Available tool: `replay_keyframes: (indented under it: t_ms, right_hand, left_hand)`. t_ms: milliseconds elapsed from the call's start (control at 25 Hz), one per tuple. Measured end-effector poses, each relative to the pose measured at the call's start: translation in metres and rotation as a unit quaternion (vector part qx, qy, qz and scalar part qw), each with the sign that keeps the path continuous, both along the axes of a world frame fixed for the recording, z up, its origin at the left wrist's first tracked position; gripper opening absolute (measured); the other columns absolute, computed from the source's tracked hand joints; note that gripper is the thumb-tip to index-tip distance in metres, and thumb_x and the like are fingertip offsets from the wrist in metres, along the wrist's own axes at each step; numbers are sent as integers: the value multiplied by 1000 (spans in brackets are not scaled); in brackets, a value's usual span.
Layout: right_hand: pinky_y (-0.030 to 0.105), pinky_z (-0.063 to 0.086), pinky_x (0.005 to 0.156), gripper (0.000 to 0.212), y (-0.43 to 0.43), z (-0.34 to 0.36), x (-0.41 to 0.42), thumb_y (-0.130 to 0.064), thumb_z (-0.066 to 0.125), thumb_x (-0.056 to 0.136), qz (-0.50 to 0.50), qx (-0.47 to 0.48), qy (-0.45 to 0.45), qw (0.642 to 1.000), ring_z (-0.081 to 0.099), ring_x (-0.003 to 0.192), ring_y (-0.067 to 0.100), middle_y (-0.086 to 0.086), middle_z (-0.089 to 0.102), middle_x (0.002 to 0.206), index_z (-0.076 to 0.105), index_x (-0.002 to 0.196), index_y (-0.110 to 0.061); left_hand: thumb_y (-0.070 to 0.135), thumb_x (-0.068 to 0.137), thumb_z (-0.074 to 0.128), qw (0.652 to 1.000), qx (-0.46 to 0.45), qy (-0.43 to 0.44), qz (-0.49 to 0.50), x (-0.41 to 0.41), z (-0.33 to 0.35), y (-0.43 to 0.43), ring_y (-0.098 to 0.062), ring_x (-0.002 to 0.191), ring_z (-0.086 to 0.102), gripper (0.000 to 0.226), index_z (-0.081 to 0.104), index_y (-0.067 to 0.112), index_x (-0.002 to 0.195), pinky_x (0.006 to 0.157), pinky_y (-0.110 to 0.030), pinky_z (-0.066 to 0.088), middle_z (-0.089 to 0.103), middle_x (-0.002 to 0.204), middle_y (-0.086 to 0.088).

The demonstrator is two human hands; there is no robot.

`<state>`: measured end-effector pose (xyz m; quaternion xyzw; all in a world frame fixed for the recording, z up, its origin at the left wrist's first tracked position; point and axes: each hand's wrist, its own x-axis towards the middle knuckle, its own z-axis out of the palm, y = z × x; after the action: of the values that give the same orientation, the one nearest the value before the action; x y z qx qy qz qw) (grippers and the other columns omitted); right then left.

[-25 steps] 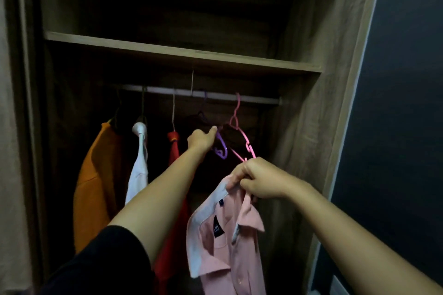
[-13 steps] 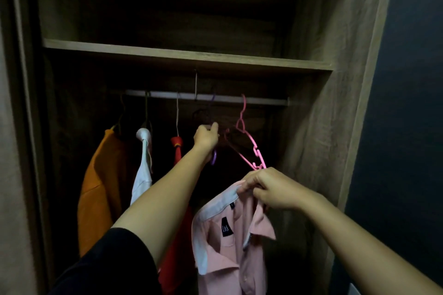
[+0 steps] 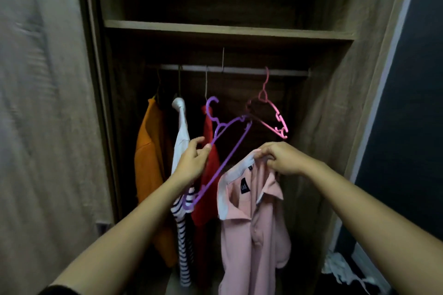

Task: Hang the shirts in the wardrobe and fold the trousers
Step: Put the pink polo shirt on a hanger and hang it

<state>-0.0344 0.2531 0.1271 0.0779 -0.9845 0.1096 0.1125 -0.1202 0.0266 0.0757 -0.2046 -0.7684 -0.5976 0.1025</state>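
My left hand [image 3: 191,163] holds a purple plastic hanger [image 3: 227,148] by its upper arm, off the rail and tilted, its lower end near the striped shirt. My right hand [image 3: 280,158] pinches the collar of a pink polo shirt [image 3: 254,227], which dangles below it in front of the open wardrobe. The shirt has a white-lined collar and a black label. An empty pink hanger [image 3: 271,112] hangs on the rail [image 3: 235,70] just above my right hand.
On the rail's left half hang an orange shirt [image 3: 148,163], a white and striped shirt [image 3: 181,141] and a red shirt [image 3: 208,175]. A wooden shelf [image 3: 225,31] runs above the rail. Pale cloth [image 3: 340,268] lies on the floor at lower right, by a dark wall.
My left hand has lifted the purple hanger off the rail and brought it down towards me. My right hand still holds the pink shirt's collar. The camera has tilted down.
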Motion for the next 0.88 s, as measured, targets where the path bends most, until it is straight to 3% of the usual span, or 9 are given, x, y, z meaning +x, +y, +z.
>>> replay_keyframes:
  t_ms: [80, 160, 240, 360, 440, 520, 640, 720, 880]
  right_hand:
    - [25, 41, 100, 48, -11, -3, 0, 6, 47, 76, -13, 22, -5, 1000, 54, 118, 20, 3, 57, 129, 65, 116, -12]
    - [24, 38, 100, 47, -23, -6, 2, 3, 51, 77, -28, 28, -16, 999, 52, 120, 21, 5, 55, 131, 63, 119, -12]
    - [23, 35, 101, 49, -32, -8, 6, -3, 61, 75, -37, 35, -36, 998, 50, 121, 22, 7, 52, 133, 60, 124, -10]
    - [25, 35, 105, 56, -42, -13, 10, -9, 68, 73, -55, 51, -55, 996, 47, 125, 22, 6, 48, 136, 56, 128, -13]
    - [29, 38, 103, 55, -49, -17, 12, -11, 66, 74, -77, 53, -56, 994, 48, 123, 25, 6, 48, 135, 56, 127, -17]
    - [32, 40, 103, 54, -57, -18, 15, -7, 61, 75, -79, 48, -60, 994, 48, 123, 26, 6, 46, 135, 55, 128, -18]
    - [32, 37, 106, 53, -73, -10, 21, 1, 52, 79, -61, 25, -68, 996, 46, 125, 25, 7, 44, 138, 53, 129, -14]
    - [30, 35, 106, 51, -88, -2, 25, 3, 49, 79, -29, 41, -69, 996, 44, 126, 24, 8, 43, 139, 55, 128, -13]
    - [22, 33, 100, 51, -131, 17, 28, 3, 49, 78, 48, 66, -31, 996, 44, 127, 22, 6, 45, 141, 55, 127, -12]
  left_hand:
    - [22, 96, 50, 993, -71, 88, 12, 19, 5, -37, -5, 48, 54, 18, 63, 18, 109, 51, -23, 34, 54, 58, -4]
    - [21, 97, 48, 974, -164, 149, 45, 37, 16, -74, -19, 71, 65, 22, 66, 14, 106, 59, -25, 34, 64, 67, -9]
    - [20, 97, 47, 957, -224, 178, 57, 49, 24, -106, -25, 79, 63, 23, 67, 10, 105, 64, -23, 37, 62, 67, 2]
    - [35, 88, 51, 965, -208, 159, 31, 61, 21, -155, -14, 85, 63, 23, 72, 27, 95, 77, -25, 42, 68, 77, 7]
    - [42, 80, 48, 971, -197, 136, 12, 64, 15, -184, 8, 78, 59, 22, 68, 51, 78, 77, -20, 42, 69, 75, 21]
    - [41, 79, 51, 975, -189, 118, 7, 68, 10, -202, 15, 71, 57, 26, 62, 64, 72, 73, -17, 43, 65, 74, 33]
    - [23, 88, 61, 971, -207, 119, -13, 73, 4, -210, 16, 63, 56, 36, 67, 52, 68, 62, -8, 42, 62, 67, 38]
    - [14, 91, 59, 967, -222, 123, -29, 72, -2, -206, 19, 69, 57, 32, 65, 43, 79, 63, -3, 42, 59, 69, 44]
    - [18, 91, 59, 961, -221, 159, -47, 75, -11, -174, 18, 65, 54, 15, 73, 16, 89, 66, -12, 42, 59, 63, 38]
